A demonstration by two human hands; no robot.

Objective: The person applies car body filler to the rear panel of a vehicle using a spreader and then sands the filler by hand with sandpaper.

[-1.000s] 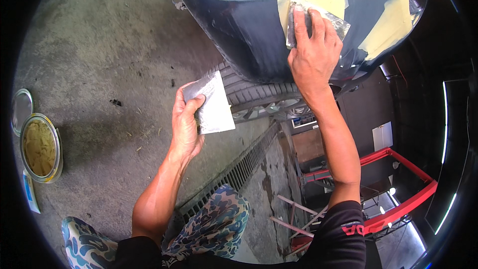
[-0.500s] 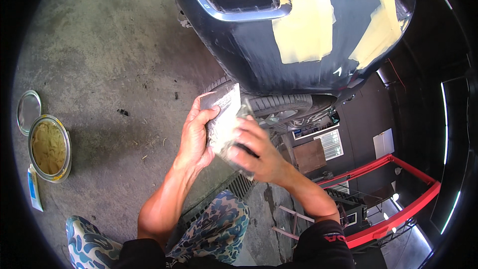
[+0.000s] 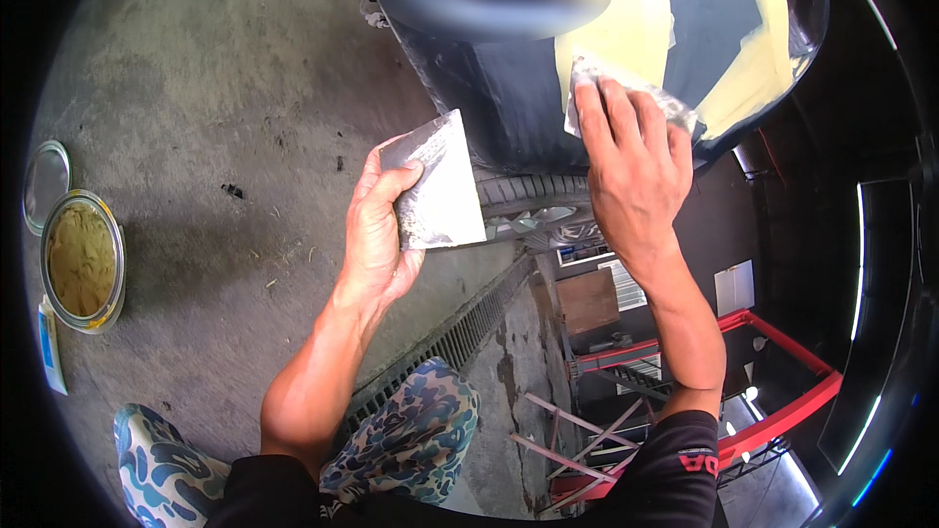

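My left hand (image 3: 374, 225) grips a flat, squarish metal plate (image 3: 448, 186), thumb on top, in front of the car's wheel. Streaks of filler mark the plate's face. Off to the right, my right hand (image 3: 636, 171) holds a thin, flat filler spreader (image 3: 675, 111), fingers spread across its back. That spreader lies at the lower end of a wide cream filler strip (image 3: 621, 0) on the dark car body panel (image 3: 509, 98); the hand hides part of its edge. Another cream filler patch (image 3: 748, 78) runs along the panel farther right.
On the concrete floor at left stand an open can of tan filler (image 3: 83, 264), its round lid (image 3: 47, 181) and a white-and-blue tube (image 3: 51, 350). Below the car's tire (image 3: 533, 191) runs a floor drain grate (image 3: 440, 318). A red metal frame (image 3: 782, 420) stands at right.
My right hand has left the plate and moved up and right with the spreader to the filler strip. My left hand still holds the plate, now uncovered.
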